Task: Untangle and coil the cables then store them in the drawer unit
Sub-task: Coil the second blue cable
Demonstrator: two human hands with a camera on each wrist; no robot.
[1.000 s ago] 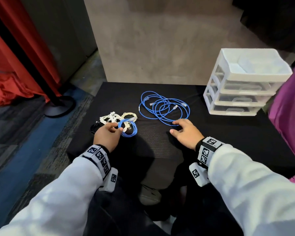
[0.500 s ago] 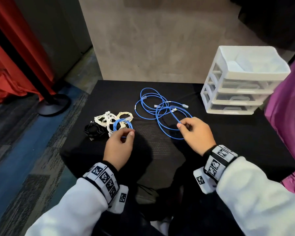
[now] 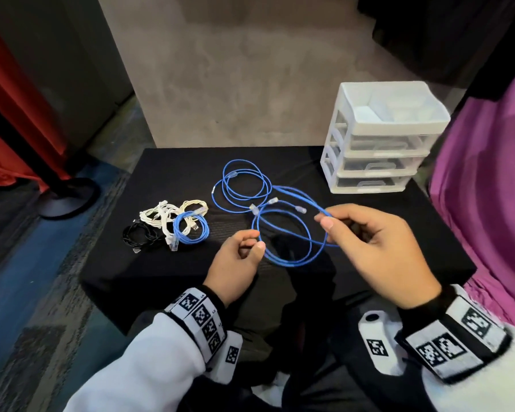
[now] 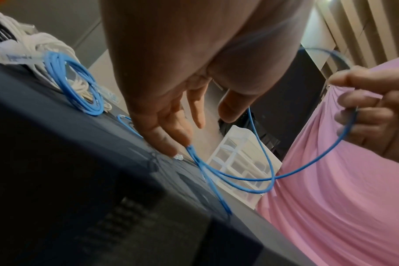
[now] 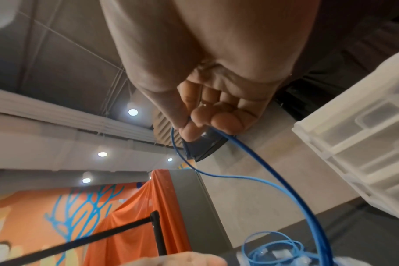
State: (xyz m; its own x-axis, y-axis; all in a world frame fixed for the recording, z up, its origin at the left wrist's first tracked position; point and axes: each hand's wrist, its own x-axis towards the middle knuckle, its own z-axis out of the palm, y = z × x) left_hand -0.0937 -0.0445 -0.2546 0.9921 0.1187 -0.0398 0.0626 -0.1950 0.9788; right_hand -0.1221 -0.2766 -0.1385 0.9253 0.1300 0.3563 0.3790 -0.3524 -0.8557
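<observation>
A long loose blue cable (image 3: 244, 185) sprawls in loops over the middle of the black table (image 3: 173, 165). My right hand (image 3: 324, 220) pinches one strand between thumb and forefinger and holds it lifted above the table; the right wrist view shows that pinch (image 5: 187, 127). A raised loop (image 3: 283, 236) hangs from it toward me. My left hand (image 3: 254, 240) is at the loop's left side, thumb and fingers apart, fingertips (image 4: 182, 138) touching the cable. The white three-drawer unit (image 3: 381, 138) stands at the table's back right with its drawers closed.
At the left of the table lie a small coiled blue cable (image 3: 191, 230), a bundle of white cables (image 3: 161, 215) and a black cable (image 3: 137, 233). A pink cloth (image 3: 488, 188) hangs at the right edge. A stand's round base (image 3: 69, 197) sits on the floor at left.
My left hand left the small blue coil and moved right to the big cable's loop. My right hand picked up a strand and lifted it toward me.
</observation>
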